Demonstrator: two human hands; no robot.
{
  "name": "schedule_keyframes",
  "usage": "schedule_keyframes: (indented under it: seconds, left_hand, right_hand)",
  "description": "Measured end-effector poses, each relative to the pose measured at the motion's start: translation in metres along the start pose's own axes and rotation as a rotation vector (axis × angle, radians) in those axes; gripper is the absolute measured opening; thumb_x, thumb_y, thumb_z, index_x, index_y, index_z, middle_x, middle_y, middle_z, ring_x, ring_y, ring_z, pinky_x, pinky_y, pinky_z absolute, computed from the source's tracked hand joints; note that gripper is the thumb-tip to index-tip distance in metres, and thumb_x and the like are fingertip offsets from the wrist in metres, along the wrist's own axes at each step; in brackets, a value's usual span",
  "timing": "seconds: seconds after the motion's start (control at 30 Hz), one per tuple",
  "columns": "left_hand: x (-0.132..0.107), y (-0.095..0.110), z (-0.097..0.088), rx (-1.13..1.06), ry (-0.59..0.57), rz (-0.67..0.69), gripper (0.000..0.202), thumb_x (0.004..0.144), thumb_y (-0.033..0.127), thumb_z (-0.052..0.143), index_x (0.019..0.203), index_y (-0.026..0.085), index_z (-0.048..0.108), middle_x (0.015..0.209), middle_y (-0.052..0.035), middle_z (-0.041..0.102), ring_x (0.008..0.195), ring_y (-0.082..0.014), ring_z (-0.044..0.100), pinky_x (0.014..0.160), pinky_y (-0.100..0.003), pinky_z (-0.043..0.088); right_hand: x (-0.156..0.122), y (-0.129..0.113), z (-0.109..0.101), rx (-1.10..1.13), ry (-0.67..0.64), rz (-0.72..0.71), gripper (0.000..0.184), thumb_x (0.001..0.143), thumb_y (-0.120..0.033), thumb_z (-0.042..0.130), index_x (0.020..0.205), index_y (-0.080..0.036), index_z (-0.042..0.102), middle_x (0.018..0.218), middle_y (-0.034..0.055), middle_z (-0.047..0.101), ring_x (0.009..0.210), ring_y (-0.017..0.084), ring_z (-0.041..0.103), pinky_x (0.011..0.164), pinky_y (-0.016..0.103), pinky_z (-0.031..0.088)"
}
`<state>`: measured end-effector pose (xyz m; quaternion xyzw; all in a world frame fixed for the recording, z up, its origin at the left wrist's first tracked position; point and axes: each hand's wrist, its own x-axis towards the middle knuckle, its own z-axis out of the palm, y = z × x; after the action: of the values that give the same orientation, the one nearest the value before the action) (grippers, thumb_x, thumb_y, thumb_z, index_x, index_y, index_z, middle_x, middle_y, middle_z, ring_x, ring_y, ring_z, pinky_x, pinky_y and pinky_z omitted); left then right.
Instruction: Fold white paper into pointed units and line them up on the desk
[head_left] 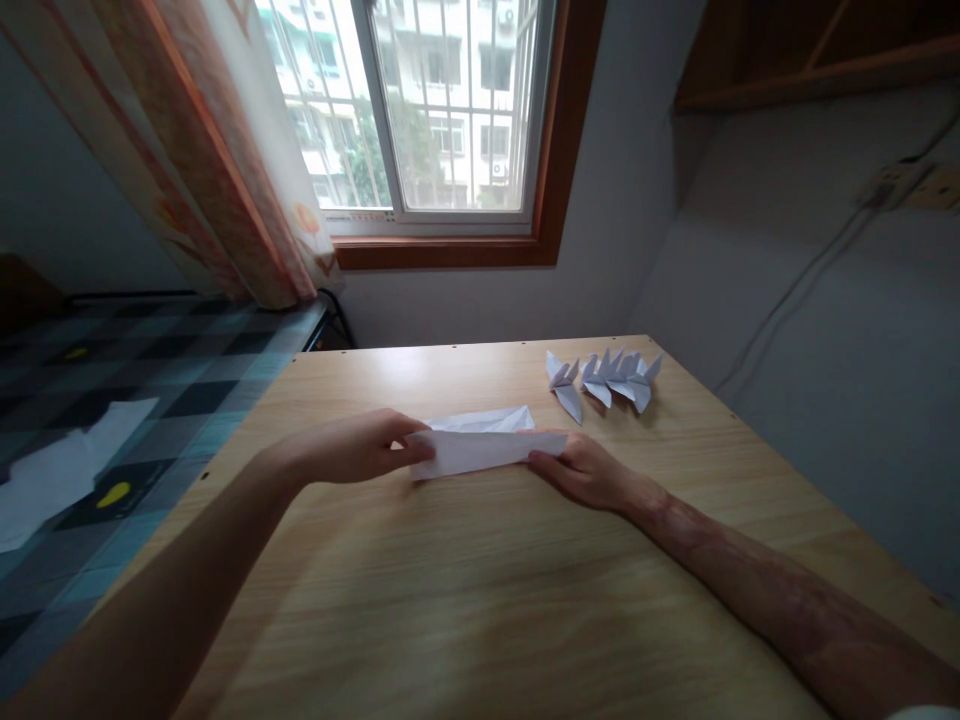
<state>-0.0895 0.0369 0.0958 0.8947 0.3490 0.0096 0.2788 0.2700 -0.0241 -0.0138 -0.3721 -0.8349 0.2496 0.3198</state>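
Observation:
A white sheet of paper (484,442), folded into a long strip, lies on the wooden table (480,600) in front of me. My left hand (352,448) pinches the strip's left end with thumb and fingers closed on it. At the right end my right hand (589,472) grips the paper's lower corner, its fingers curled under the edge. Both hands rest on the tabletop.
Several folded white paper pieces (604,380) lie in a row at the table's far right. A bed with a checked cover (112,400) and white paper (52,470) on it stands to the left. Behind the table are a window (442,110) and a curtain (202,140).

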Motion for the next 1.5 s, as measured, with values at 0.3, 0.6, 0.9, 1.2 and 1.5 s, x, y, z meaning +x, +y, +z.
schedule_keyframes:
  seconds: [0.3, 0.6, 0.9, 1.2, 1.5]
  left_hand:
    - [0.011, -0.024, 0.012, -0.186, -0.063, -0.108, 0.042, 0.097, 0.060, 0.064, 0.090, 0.019, 0.069, 0.086, -0.0036, 0.074, 0.082, -0.0219, 0.067, 0.074, -0.030, 0.051]
    - [0.021, -0.017, 0.024, 0.126, 0.104, -0.188, 0.048, 0.088, 0.048, 0.076, 0.128, 0.023, 0.071, 0.106, -0.0082, 0.081, 0.091, -0.0288, 0.076, 0.079, -0.037, 0.055]
    - [0.030, -0.006, 0.048, 0.363, 0.147, 0.125, 0.064, 0.102, 0.035, 0.064, 0.163, 0.023, 0.050, 0.175, -0.0128, 0.048, 0.156, -0.0322, 0.052, 0.127, -0.046, 0.045]
    - [0.044, -0.002, 0.102, 0.395, 0.123, 0.077, 0.078, 0.116, 0.064, 0.032, 0.179, 0.020, 0.022, 0.186, -0.0161, 0.018, 0.174, -0.0333, 0.019, 0.140, -0.053, 0.016]
    - [0.041, 0.002, 0.103, 0.416, 0.077, 0.087, 0.083, 0.115, 0.068, 0.028, 0.180, 0.017, 0.017, 0.186, -0.0174, 0.014, 0.174, -0.0333, 0.015, 0.140, -0.051, 0.015]
  right_hand:
    - [0.000, 0.016, 0.013, 0.366, 0.204, 0.199, 0.068, 0.102, -0.048, 0.075, 0.161, -0.023, 0.051, 0.114, 0.0078, 0.077, 0.096, 0.022, 0.075, 0.083, 0.033, 0.066]
    - [0.001, 0.019, 0.013, -0.044, 0.283, 0.009, 0.087, 0.098, -0.023, 0.072, 0.174, -0.034, 0.031, 0.170, 0.0144, 0.049, 0.140, 0.030, 0.063, 0.111, 0.049, 0.064]
    - [0.004, 0.003, 0.008, -0.376, 0.069, -0.158, 0.067, 0.106, -0.021, 0.058, 0.171, -0.026, 0.043, 0.180, 0.0136, 0.038, 0.168, 0.033, 0.036, 0.137, 0.060, 0.035]
    - [-0.001, -0.003, 0.009, -0.409, -0.178, -0.005, 0.072, 0.115, -0.053, 0.051, 0.177, -0.022, 0.032, 0.183, 0.0149, 0.029, 0.172, 0.033, 0.026, 0.141, 0.058, 0.025]
    - [-0.001, -0.009, 0.008, -0.381, -0.279, -0.065, 0.078, 0.116, -0.054, 0.048, 0.180, -0.017, 0.020, 0.184, 0.0159, 0.024, 0.174, 0.028, 0.022, 0.143, 0.051, 0.022]
